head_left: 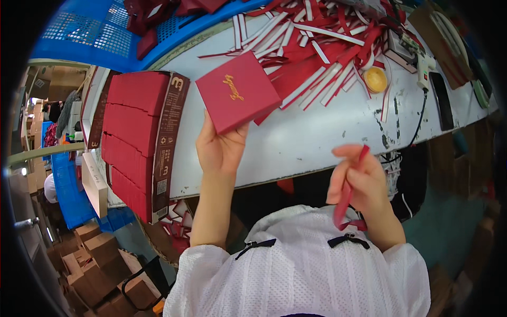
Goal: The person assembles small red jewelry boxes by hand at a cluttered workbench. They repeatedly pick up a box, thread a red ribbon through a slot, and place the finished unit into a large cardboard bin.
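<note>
My left hand (223, 145) grips a square red gift box (238, 91) from below, tilted above the white table. Gold lettering marks the lid. Over the table's near edge, my right hand (359, 177) pinches a strip of red ribbon (344, 203) that dangles toward my chest; this hand is slightly blurred. A heap of red and white ribbon strips (322, 58) spreads over the far part of the table, behind the gift box. Left of my left hand stands a dark brown carton (168, 140) packed with rows of red pieces.
The white tabletop (296, 150) has a yellow round tub (375, 80), a white glue gun (424, 71) with a black cord, and a dark phone-like slab (441, 100) on the right. A blue perforated crate (90, 31) with red boxes sits far left. Cardboard boxes (100, 264) crowd the floor at lower left.
</note>
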### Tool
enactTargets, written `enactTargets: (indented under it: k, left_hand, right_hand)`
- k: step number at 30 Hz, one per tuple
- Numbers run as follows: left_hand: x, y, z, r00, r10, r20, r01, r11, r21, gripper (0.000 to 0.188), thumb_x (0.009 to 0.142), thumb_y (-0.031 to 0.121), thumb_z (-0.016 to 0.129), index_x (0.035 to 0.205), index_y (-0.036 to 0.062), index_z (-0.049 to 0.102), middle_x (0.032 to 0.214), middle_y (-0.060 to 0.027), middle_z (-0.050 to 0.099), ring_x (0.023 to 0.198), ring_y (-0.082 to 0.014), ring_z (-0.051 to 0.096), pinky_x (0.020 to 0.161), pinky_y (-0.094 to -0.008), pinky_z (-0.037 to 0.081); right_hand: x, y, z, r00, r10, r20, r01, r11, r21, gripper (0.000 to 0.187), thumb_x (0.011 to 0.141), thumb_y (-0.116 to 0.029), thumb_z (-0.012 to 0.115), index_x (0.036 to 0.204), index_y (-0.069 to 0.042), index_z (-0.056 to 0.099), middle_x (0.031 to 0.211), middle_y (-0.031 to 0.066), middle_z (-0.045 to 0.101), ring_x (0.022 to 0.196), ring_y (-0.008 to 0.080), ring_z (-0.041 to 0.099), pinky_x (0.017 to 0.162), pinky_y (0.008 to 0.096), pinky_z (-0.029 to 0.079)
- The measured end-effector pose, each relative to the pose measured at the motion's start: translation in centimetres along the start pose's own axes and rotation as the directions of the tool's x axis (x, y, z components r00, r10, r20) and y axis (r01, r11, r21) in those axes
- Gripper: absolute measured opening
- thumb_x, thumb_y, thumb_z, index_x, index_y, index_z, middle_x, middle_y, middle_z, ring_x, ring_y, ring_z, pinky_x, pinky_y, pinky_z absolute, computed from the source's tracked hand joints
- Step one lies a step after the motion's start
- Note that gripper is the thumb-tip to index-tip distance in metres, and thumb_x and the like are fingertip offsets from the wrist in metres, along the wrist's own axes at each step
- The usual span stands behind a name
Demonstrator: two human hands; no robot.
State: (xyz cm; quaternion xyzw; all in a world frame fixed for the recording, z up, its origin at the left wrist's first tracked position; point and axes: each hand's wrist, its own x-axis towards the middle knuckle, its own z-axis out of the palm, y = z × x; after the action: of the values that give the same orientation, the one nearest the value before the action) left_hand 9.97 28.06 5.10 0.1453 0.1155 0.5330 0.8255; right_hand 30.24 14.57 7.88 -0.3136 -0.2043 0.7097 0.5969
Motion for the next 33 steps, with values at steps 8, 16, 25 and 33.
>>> enactTargets:
  k: [8,16,25,33]
  left_hand:
    - [-4.6,-2.6,-0.5,0.983,-0.137,-0.124,0.126,0.987,-0.096,0.033,0.089,0.023,0.032,0.111,-0.0007,0.041,0.114,-0.0142,0.045,0.105,-0.0250,0.045,0.089,-0.0389,0.038]
    - [-6.3,-2.7,-1.7,0.901,-0.414,-0.133,0.421,0.906,0.035,0.033,0.086,0.019,0.033,0.107,-0.0057,0.043,0.101,-0.0157,0.053,0.091,-0.0232,0.054,0.079,-0.0344,0.044]
    - [-6.2,-3.6,0.4,0.903,-0.387,-0.189,0.399,0.917,0.030,0.045,0.086,0.033,0.036,0.114,-0.0019,0.038,0.108,-0.0139,0.048,0.095,-0.0228,0.051,0.078,-0.0338,0.044]
    - [-7.8,-7.2,0.0,0.868,0.210,0.449,-0.485,0.168,0.858,0.038,0.074,0.002,0.059,0.109,0.0031,0.043,0.105,-0.0089,0.050,0.082,-0.0154,0.052,0.064,-0.0223,0.042]
  right_hand:
    - [0.7,1.6,-2.6,0.986,-0.147,-0.075,0.135,0.979,-0.152,0.031,0.080,-0.012,0.040,0.108,0.003,0.040,0.064,0.0012,0.039,0.049,0.0045,0.031,0.045,0.0168,0.028]
    - [1.5,1.5,-2.2,0.990,-0.016,-0.142,-0.016,0.975,-0.223,0.053,0.070,-0.010,0.059,0.115,0.000,0.034,0.080,0.0053,0.050,0.061,0.0060,0.045,0.052,0.0172,0.036]
    - [1.5,3.2,-1.2,0.978,-0.074,-0.193,0.062,0.996,-0.066,0.048,0.070,-0.002,0.060,0.110,-0.001,0.034,0.083,0.0065,0.054,0.068,0.0074,0.051,0.054,0.0169,0.039]
    - [3.3,4.6,0.4,0.949,-0.154,-0.275,0.157,0.988,-0.010,0.039,0.078,-0.007,0.056,0.109,-0.002,0.033,0.083,0.0079,0.056,0.064,0.0066,0.049,0.050,0.0177,0.039]
